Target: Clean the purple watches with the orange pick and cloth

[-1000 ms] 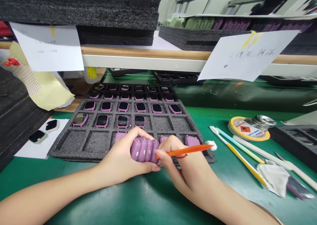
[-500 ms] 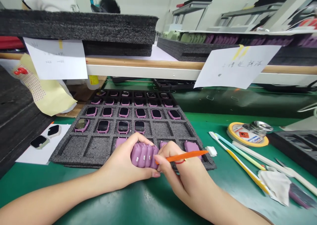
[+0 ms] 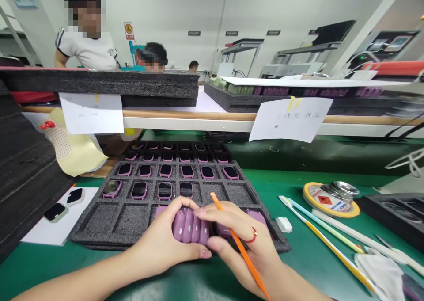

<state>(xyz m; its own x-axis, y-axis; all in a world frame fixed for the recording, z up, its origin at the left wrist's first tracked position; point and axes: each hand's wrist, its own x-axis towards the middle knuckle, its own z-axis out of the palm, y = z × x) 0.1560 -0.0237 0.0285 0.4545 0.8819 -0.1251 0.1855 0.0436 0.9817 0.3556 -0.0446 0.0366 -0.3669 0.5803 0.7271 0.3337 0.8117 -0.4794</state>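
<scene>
My left hand (image 3: 165, 237) is closed round a row of several purple watch cases (image 3: 190, 227), stood on edge face to back, with small slots along their sides. My right hand (image 3: 248, 239) keeps a thin orange stick (image 3: 243, 248) between its fingers, slanting across the palm. Its thumb and fingertips are at the right end of the row. Under and behind both hands lies a black foam tray (image 3: 132, 221), its pockets holding purple watches with dark screens (image 3: 166, 171). More purple cases lie in the front row, partly hidden by my hands.
On the right are toothbrushes (image 3: 334, 241), a yellow-rimmed round container with a metal top (image 3: 326, 199) and a white cloth (image 3: 380, 270). Two watches (image 3: 56, 212) lie on white paper at left. A shelf (image 3: 185, 123) spans the back; people are beyond it.
The orange stick has swung from lying level, pointing right, to slanting up across my right palm. My right fingers have opened out against the row's end. The camera view has tilted up.
</scene>
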